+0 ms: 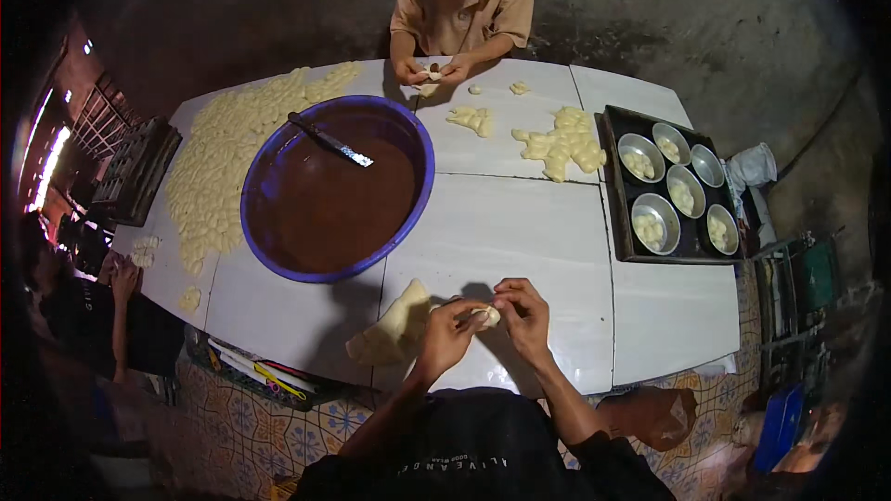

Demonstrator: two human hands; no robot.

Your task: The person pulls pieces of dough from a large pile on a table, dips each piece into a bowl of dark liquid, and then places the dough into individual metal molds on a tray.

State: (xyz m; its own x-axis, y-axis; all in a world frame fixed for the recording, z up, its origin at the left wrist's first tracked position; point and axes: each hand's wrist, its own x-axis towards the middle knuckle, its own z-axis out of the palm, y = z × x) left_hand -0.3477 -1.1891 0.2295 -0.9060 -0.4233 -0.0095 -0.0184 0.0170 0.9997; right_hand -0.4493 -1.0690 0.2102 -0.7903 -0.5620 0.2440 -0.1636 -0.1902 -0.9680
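Note:
A small piece of pale dough [487,316] is held above the near edge of the white table. My left hand [447,338] is closed around its left side, with the thumb and fingers curled in. The bent fingers of my right hand [525,319] pinch at its right edge. Whether anything is inside the dough is hidden by my fingers. Just left of my left hand lies a larger flat lump of dough [388,332] on the table. Beyond it stands a blue basin [422,187] of brown filling [325,204], with a flat-bladed spatula [332,141] lying across it.
Many dough pieces [218,158] cover the table's far left. A black tray [620,213] with several round tins [652,223] holding dough balls stands at the right. Opposite, a person [464,9] shapes dough, near loose dough clusters [561,142]. Another person's hand [122,276] is at the left edge.

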